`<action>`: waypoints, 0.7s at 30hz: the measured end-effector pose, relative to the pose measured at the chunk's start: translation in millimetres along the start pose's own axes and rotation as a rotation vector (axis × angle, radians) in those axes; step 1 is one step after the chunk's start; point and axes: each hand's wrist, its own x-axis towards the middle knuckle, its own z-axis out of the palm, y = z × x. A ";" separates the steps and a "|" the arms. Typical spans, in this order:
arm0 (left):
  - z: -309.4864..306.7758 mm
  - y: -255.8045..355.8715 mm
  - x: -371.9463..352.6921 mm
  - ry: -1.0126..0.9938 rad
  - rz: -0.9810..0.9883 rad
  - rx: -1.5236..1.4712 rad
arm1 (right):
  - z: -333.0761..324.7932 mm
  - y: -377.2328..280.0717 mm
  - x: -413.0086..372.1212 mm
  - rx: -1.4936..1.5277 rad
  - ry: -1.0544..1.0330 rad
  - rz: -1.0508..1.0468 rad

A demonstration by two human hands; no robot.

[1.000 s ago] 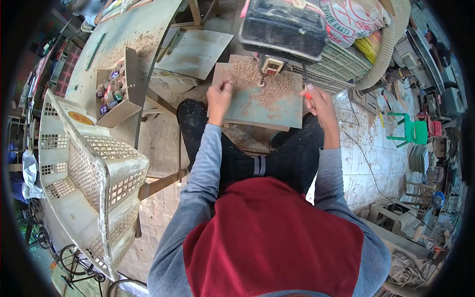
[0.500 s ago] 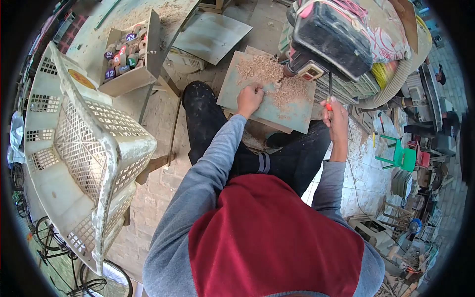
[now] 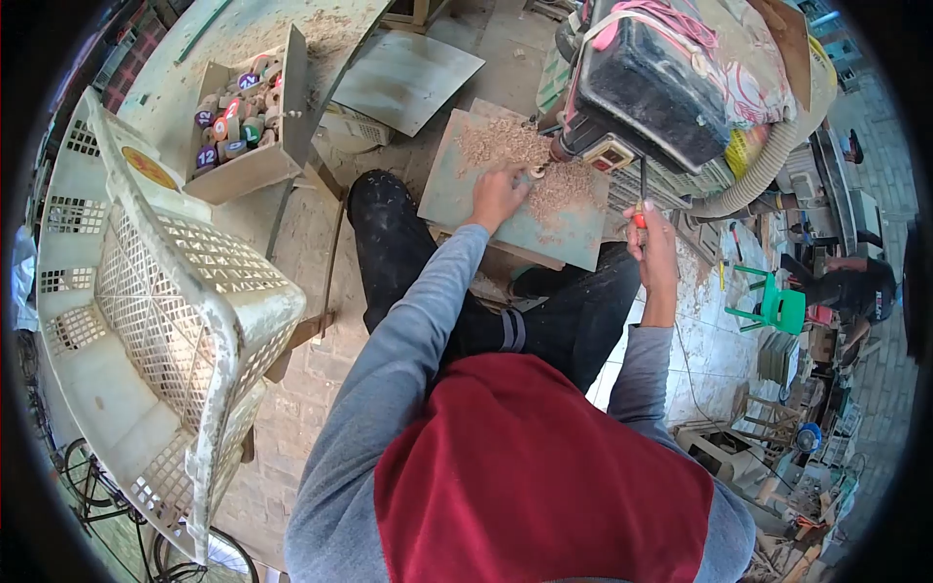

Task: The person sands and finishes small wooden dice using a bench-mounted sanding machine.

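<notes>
My left hand (image 3: 499,197) lies on the pale green board (image 3: 454,189), its fingertips closed on a small round wooden piece (image 3: 535,172) just below the chuck (image 3: 561,149). Curled wood shavings (image 3: 501,139) are heaped around that spot. My right hand (image 3: 657,251) is wrapped round the lever (image 3: 643,181) of a drill press (image 3: 651,83), near its orange-red grip end. The machine's black housing leans over the board from the upper right, with a switch plate (image 3: 609,155) on its side.
On the table (image 3: 335,49) at upper left stands a wooden box (image 3: 255,173) of small round pieces, some with coloured numbers. A big white plastic basket (image 3: 209,321) stands left. A ribbed hose (image 3: 748,194), a green chair (image 3: 777,303) and a bent-over person (image 3: 855,291) are at right.
My left hand has moved slightly right, toward the chuck, and the round wooden piece now shows at its fingertips. My right hand stays on the lever. A person has come into view at right.
</notes>
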 end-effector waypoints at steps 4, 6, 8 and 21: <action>11.0 -1.9 15.2 -0.020 0.156 0.082 | -1.0 -2.7 -2.5 -0.015 0.010 0.006; 10.9 -2.5 20.0 -0.043 0.156 0.064 | -1.3 -3.4 -2.5 -0.001 0.011 0.006; 9.2 -4.1 20.8 -0.037 0.195 0.119 | -0.8 -3.2 -2.1 0.002 0.016 0.019; 14.4 -14.4 19.0 0.138 0.246 0.030 | -5.4 3.9 4.4 0.077 -0.020 0.034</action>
